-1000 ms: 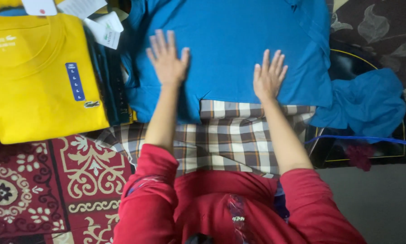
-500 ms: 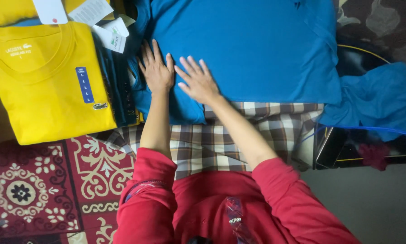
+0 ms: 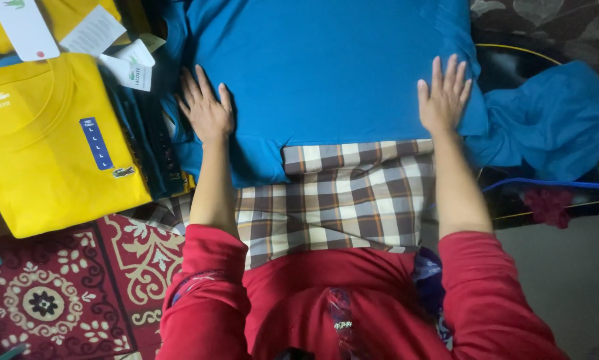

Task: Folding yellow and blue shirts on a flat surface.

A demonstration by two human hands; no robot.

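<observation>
Head view: the left hand [image 3: 206,107] and right hand [image 3: 444,97] lie spread flat on opposite edges of the blue shirt [image 3: 326,67] over the plaid cloth [image 3: 339,200], where uneven pressing could likely wrinkle the fold.

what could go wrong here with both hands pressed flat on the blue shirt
1. The blue cotton t-shirt lies partly over the brown checked cloth; pushing with the left hand and right hand may drag that cloth and rumple it.
2. A loose blue sleeve bunch trails off the right side and could pull the edge crooked.
3. The white paper tags by the folded yellow t-shirt sit near the left hand and might get caught.
</observation>
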